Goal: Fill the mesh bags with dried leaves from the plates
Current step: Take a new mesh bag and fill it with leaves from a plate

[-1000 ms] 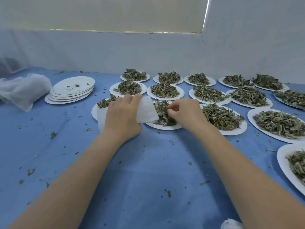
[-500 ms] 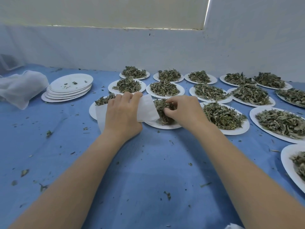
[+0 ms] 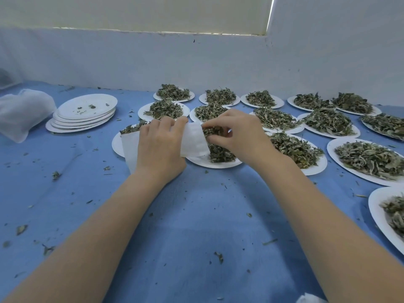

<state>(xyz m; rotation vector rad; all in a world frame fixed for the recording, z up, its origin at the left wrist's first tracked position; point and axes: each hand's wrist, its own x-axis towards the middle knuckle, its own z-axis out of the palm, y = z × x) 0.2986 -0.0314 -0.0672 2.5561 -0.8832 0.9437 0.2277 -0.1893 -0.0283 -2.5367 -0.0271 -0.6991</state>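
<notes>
- The step in hand looks like the loading itself: the left hand [image 3: 160, 147] grips a white mesh bag [image 3: 193, 138] with its fingers curled over the top edge, the mouth turned toward the right.
- The right hand [image 3: 237, 136] pinches a clump of dried leaves [image 3: 213, 130] right at the bag's mouth — whether any leaves are already inside cannot be told.
- Both hands work just above the near plate [image 3: 215, 164], which holds a reduced heap of leaves on its right side and bare white at its left.
- The next move likely calls for pushing the clump well into the bag while the left hand keeps the mouth spread; brittle leaves would shed crumbs if squeezed hard.
- Many full plates [image 3: 369, 159] lie behind and to the right, so the task seems far from done.
- A stack of emptied plates [image 3: 85, 112] sits at the far left, with a heap of white mesh [image 3: 24, 114] just beside it.
- The surface is a blue cloth [image 3: 196, 226] littered with leaf scraps — a pale wall [image 3: 153, 62] closes it off behind.
</notes>
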